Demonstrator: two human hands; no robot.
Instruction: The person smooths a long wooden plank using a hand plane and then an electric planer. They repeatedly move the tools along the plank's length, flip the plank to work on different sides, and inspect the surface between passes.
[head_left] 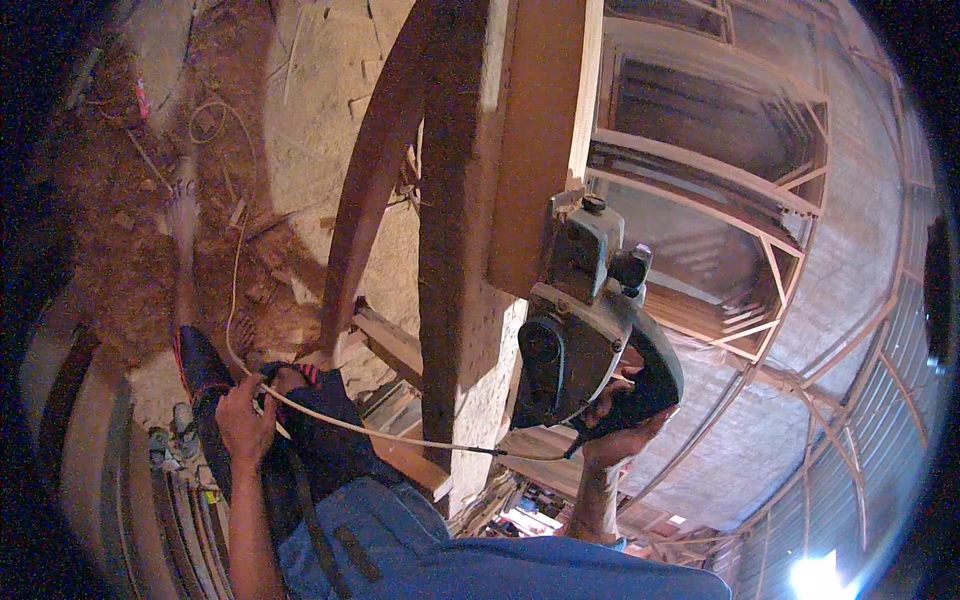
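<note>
Two bare hands work over timber: at left, beyond a floor of crumbly brown shavings, the left hand is closed, fingers curled around a thin, pale, flexible cable that sags rightward to the tool. Next come a smooth, dark, curved board and, right of it, a broad, straight reddish-brown board with a pale edge, running away from the person. Right of centre, the power planer, a chunky dark body with a scuffed grey metal front, lies just ahead of the right hand, much the nearer one. That hand is wrapped around its rear handle; its long axis points away, roughly along the board, its front overlapping the pale edge, though contact is unclear. Farthest right, slim, ladder-like wooden frames lie beside a ribbed metal wall.
</note>
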